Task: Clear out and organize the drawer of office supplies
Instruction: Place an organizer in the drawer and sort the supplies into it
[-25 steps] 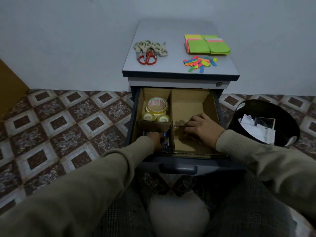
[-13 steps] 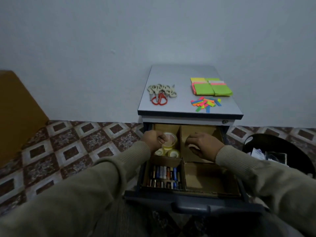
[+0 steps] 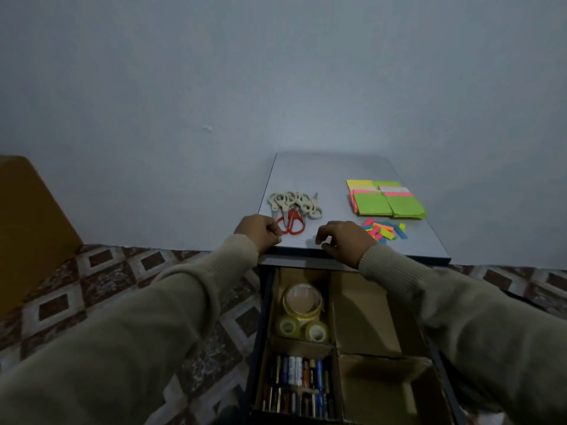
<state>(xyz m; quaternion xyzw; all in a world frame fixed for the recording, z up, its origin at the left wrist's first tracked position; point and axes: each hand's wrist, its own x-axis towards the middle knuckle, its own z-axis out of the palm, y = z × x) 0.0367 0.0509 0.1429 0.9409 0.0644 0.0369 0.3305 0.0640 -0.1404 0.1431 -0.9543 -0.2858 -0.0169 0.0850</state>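
The drawer (image 3: 267,332) is pulled out below me, with cardboard dividers (image 3: 334,338) inside. Tape rolls (image 3: 302,305) fill its back left compartment and several batteries (image 3: 296,384) its front left one. Both right compartments hold nothing. On the cabinet top (image 3: 325,170) lie a pile of pale scissors (image 3: 294,202) with a red pair (image 3: 293,226), sticky note pads (image 3: 383,200) and small coloured tabs (image 3: 385,230). My left hand (image 3: 259,234) hovers at the top's front edge just left of the red scissors, fingers curled, holding nothing. My right hand (image 3: 345,242) hangs over the front edge, fingers loosely bent.
A plain wall stands right behind the cabinet. Patterned floor tiles (image 3: 101,280) spread to the left, and a brown panel (image 3: 27,219) stands at the far left. My sleeves cross the lower part of the view on both sides of the drawer.
Both hands rose out of the drawer's back compartments to the front edge of the cabinet top. The view tilted upward, so the wall fills more of it.
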